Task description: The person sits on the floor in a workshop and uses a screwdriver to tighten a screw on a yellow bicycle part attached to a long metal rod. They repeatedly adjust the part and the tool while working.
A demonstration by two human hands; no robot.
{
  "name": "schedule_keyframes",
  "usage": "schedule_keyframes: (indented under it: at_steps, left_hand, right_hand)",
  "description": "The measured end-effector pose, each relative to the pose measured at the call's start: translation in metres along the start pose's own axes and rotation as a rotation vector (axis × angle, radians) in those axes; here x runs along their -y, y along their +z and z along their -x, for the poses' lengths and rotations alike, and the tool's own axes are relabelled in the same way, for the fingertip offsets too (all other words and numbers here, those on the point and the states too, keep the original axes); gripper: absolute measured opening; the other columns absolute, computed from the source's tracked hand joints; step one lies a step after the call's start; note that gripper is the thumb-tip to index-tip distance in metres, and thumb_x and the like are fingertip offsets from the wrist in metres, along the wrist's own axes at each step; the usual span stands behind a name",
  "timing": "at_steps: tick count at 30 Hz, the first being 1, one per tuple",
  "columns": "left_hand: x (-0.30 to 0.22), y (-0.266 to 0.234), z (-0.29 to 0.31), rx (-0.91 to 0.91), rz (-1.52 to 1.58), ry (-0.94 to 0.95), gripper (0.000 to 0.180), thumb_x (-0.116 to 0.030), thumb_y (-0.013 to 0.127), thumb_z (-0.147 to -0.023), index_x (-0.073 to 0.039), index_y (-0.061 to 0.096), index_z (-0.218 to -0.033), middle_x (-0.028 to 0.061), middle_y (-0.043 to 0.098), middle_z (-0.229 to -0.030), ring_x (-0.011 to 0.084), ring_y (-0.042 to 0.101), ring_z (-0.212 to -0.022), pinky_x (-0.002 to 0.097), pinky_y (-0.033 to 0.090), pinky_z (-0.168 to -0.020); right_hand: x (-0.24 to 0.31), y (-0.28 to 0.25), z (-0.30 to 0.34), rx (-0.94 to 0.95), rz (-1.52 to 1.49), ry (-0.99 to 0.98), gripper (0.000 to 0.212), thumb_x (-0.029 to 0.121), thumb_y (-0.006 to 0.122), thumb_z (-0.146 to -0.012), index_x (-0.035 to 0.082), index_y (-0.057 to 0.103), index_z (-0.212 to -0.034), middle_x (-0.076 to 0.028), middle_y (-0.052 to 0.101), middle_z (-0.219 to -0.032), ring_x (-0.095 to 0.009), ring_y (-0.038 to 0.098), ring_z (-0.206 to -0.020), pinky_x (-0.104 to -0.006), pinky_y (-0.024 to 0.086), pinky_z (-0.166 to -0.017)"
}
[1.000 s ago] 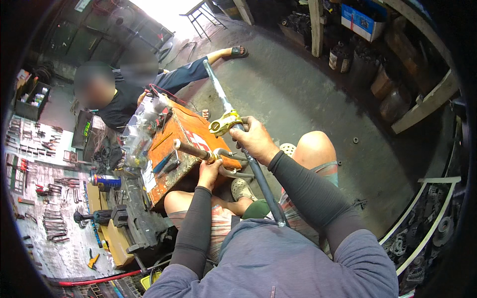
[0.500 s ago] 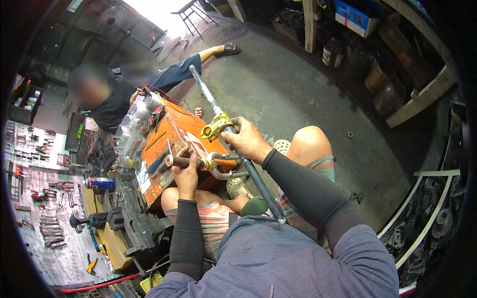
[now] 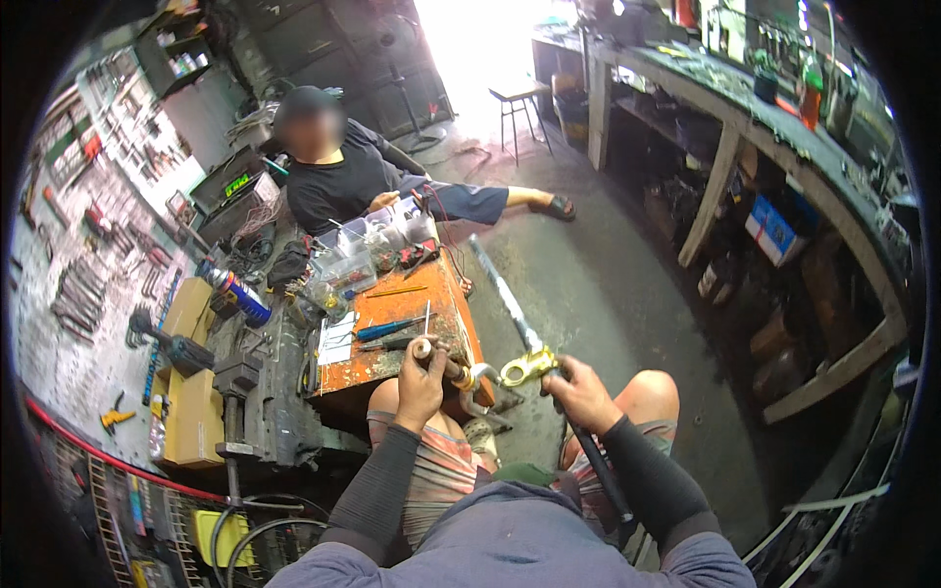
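Note:
In my left hand [image 3: 420, 392] is a brown metal stem [image 3: 422, 350], fingers wrapped round it and its round end facing up. A gold ring sits by its bent grey fork [image 3: 482, 372], which is partly hidden by my hand and the table corner. My right hand [image 3: 580, 394] grips a long grey tube [image 3: 507, 297] just below a gold clamp [image 3: 529, 366] fitted round it. The tube slants from far left to near right, its near end by my lap. The clamp's open ring lies close to the fork; I cannot tell whether they touch.
An orange table [image 3: 441, 318] stands ahead with a pencil [image 3: 397, 291], a blue-handled tool [image 3: 384, 329] and plastic bins [image 3: 345, 267]. Behind it sits another person [image 3: 338, 186]. At left are a vise [image 3: 237, 377] and spray can [image 3: 240, 297]; a long workbench [image 3: 725, 113] runs along the right.
The view has swung upward and left, showing more of the room. The stem in my left hand has turned more end-on toward me. Both hands keep their grips.

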State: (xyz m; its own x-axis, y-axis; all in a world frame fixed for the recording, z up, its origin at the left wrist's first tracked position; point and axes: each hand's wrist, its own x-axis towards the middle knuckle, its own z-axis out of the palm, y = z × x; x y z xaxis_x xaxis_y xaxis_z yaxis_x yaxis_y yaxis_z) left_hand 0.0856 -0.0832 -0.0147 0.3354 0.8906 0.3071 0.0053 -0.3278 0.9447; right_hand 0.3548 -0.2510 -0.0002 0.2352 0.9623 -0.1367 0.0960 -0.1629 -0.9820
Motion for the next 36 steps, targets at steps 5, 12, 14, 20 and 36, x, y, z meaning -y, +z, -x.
schedule_keyframes:
  at_steps: [5,12,14,20,36]
  left_hand:
    - [-0.024,-0.01,0.038,-0.076,-0.091,-0.015,0.033,-0.028,0.073,-0.108,-0.001,0.061,-0.124,0.007,0.073,-0.106,0.0154,0.07,-0.1,0.0331,0.057,-0.092]
    - [-0.045,-0.029,0.064,-0.002,-0.074,-0.121,0.036,-0.024,0.077,-0.105,-0.001,0.063,-0.13,0.006,0.075,-0.108,0.0137,0.07,-0.097,0.0312,0.057,-0.088]
    - [-0.045,-0.034,0.061,-0.004,-0.073,-0.09,0.039,-0.022,0.077,-0.104,-0.001,0.062,-0.133,0.0055,0.076,-0.107,0.0135,0.07,-0.098,0.031,0.058,-0.088]
    - [-0.024,-0.055,0.073,0.032,0.269,-0.057,0.049,-0.032,0.063,-0.113,-0.003,0.048,-0.149,0.0108,0.068,-0.124,0.0162,0.068,-0.103,0.0341,0.056,-0.1]
    - [-0.009,-0.05,0.071,-0.213,0.446,-0.003,0.037,-0.004,0.076,-0.102,-0.009,0.048,-0.126,0.0103,0.071,-0.114,0.019,0.07,-0.11,0.0325,0.059,-0.094]
  right_hand:
    - [0.002,0.032,0.016,0.166,0.121,0.041,0.045,0.023,0.072,-0.101,-0.002,0.065,-0.138,-0.006,0.076,-0.091,-0.012,0.066,-0.066,-0.0321,0.054,-0.059]
    - [-0.024,0.073,0.028,0.16,0.484,-0.023,0.062,0.032,0.069,-0.1,-0.007,0.055,-0.147,-0.035,0.074,-0.111,-0.05,0.073,-0.108,-0.0524,0.056,-0.097]
    - [-0.024,0.077,0.029,0.149,0.537,0.044,0.068,0.034,0.07,-0.1,-0.007,0.05,-0.151,-0.037,0.073,-0.111,-0.051,0.072,-0.109,-0.0539,0.056,-0.097]
    - [-0.02,0.082,0.033,0.211,0.68,0.065,0.096,0.046,0.079,-0.096,-0.01,0.035,-0.16,-0.04,0.072,-0.117,-0.051,0.071,-0.115,-0.0519,0.056,-0.1]
    - [0.068,0.14,-0.041,0.044,0.644,-0.601,0.057,0.025,0.084,-0.09,0.0,0.063,-0.138,-0.023,0.066,-0.131,-0.043,0.063,-0.126,-0.0495,0.053,-0.106]
